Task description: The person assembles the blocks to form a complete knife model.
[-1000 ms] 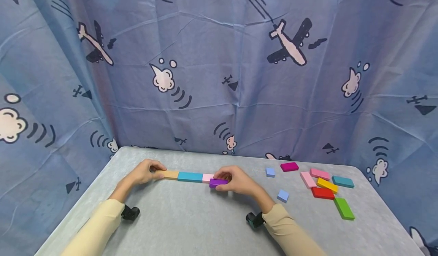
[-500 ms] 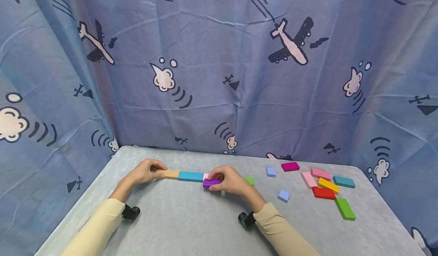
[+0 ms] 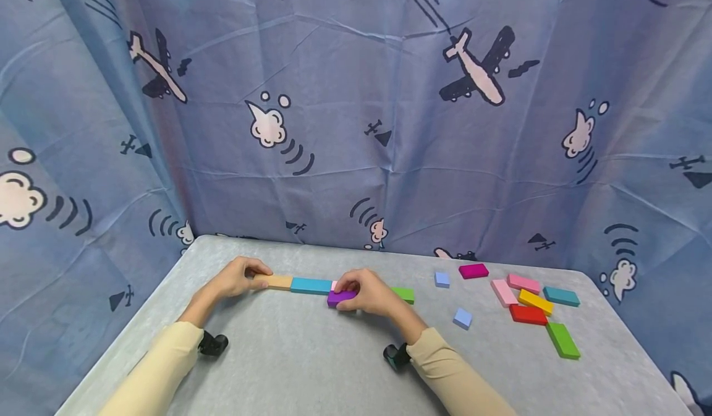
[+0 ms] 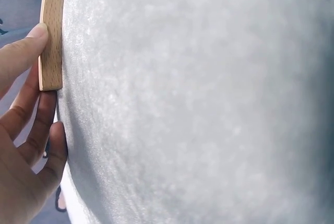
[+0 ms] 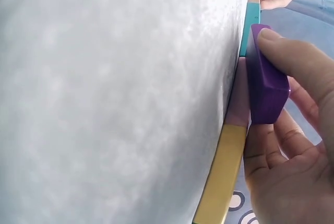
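Blue airplane-print curtain (image 3: 334, 125) backs your table (image 3: 267, 354). Along its far edge, your row looks partly built: wooden block (image 3: 278, 282), teal block (image 3: 310, 286), pink block (image 5: 238, 93), yellow block (image 5: 222, 174), green block (image 3: 404, 295). Your left hand (image 3: 236, 278) pinches the wooden block's end; your right hand (image 3: 369, 292) grips the purple block (image 3: 340, 298), thumb against fingers, by the pink block, not yet released; contact is unclear. Nine loose blocks (image 3: 528, 315) toward the right edge seem unused.
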`<state>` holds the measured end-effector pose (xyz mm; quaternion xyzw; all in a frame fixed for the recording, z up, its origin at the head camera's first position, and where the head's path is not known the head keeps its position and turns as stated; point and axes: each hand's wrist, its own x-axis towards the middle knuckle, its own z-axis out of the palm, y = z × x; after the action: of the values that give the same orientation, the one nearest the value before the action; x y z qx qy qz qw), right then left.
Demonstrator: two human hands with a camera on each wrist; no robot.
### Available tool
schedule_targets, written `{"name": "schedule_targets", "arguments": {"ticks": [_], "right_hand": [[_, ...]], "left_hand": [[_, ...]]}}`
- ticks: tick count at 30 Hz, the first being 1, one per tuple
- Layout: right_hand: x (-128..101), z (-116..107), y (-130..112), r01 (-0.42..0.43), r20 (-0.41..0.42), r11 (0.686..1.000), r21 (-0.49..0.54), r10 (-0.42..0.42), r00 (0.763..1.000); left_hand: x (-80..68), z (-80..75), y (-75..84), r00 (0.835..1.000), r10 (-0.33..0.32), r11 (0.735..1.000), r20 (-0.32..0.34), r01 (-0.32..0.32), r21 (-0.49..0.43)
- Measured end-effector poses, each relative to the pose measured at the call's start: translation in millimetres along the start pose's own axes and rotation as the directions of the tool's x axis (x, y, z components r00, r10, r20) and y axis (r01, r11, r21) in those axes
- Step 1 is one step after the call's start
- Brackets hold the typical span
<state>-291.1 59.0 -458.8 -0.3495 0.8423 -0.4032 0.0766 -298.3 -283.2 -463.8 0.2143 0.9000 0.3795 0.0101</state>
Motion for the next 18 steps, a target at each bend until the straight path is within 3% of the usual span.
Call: {"name": "schedule_targets", "arguments": {"ticks": [18], "right_hand": [[3.6, 5.4, 0.8, -0.011, -0.009, 1.000, 0.001, 0.011, 1.000]], "left_hand": [[-0.3, 0.2, -0.9, 1.000, 0.013, 1.000, -0.008, -0.013, 0.000]]}}
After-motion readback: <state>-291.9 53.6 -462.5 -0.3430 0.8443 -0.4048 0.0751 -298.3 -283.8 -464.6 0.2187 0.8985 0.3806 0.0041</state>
